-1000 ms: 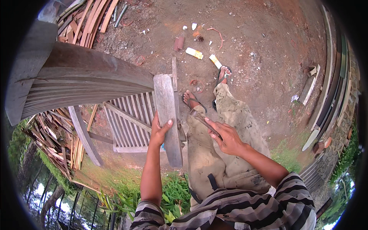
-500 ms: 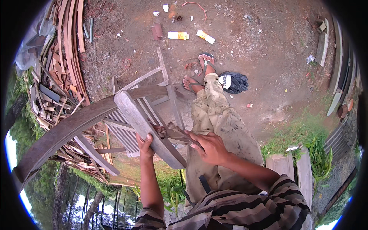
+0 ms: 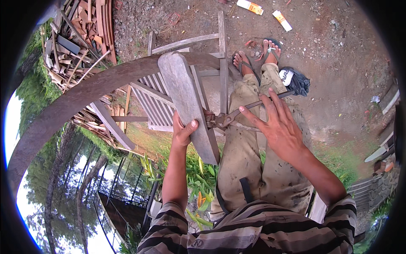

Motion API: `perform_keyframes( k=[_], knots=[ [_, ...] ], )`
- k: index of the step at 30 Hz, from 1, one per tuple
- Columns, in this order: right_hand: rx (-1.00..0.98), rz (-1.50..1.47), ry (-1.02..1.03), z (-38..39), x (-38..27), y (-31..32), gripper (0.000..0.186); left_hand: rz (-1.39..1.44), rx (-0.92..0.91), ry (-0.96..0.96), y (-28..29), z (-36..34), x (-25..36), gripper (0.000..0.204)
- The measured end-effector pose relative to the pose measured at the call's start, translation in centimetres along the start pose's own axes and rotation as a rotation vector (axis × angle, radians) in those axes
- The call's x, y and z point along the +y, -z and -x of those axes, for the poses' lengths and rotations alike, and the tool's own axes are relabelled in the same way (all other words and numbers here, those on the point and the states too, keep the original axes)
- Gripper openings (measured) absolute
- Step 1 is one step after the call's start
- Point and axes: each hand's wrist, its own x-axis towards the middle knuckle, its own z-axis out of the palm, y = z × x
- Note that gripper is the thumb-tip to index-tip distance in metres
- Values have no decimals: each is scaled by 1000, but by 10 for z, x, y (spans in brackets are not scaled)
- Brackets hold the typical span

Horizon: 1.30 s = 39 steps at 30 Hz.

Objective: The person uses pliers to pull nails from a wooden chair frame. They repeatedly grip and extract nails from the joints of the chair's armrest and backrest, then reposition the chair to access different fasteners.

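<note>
My left hand (image 3: 182, 130) grips a weathered grey wooden board (image 3: 186, 95) of a slatted wooden chair (image 3: 150, 103). A rusty long-handled metal tool (image 3: 225, 119), like pincers, sits with its head at rusty metal on the board's right side, partly hidden. My right hand (image 3: 281, 127) is over the tool's handles with its fingers spread; whether the fingertips touch them I cannot tell. A long curved dark plank (image 3: 84, 93) runs behind the board to the left rim.
Wood scraps (image 3: 72, 46) are piled at upper left. My sandalled feet (image 3: 258, 59) stand beside a black plastic bag (image 3: 299, 80). Two white-and-yellow packages (image 3: 282, 20) lie on the dirt. Plants (image 3: 198, 182) grow below the chair; planks (image 3: 382, 150) lie at the right.
The view has shifted over the chair. The tool's head has moved to the board's side and its two handles now show apart. My right hand's fingers have uncurled from around the handle and spread out.
</note>
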Motion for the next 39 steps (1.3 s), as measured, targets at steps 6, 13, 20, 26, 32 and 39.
perform_keyframes(
  k=[6, 13, 20, 26, 32, 39],
  knots=[
    [8, 41, -12, -7, -10, 14, 82, 30, -3, 24, -3, 1, 1, 89],
    [-20, 148, -31, 0, -18, 17, 74, -41, -87, 56, 0, -1, 2, 84],
    [3, 121, -102, 10, -33, 13, 36, -44, -18, 39, -11, -1, 12, 81],
    [-26, 209, -92, 3, -37, 17, 29, -19, -80, 28, -6, -1, 7, 81],
    [-34, 175, -127, -3, -40, 20, 31, -27, -83, 35, -4, 0, 8, 83],
    [-13, 243, -75, 1, -34, 24, 38, -17, -59, 30, -5, 0, 5, 88]
  ],
)
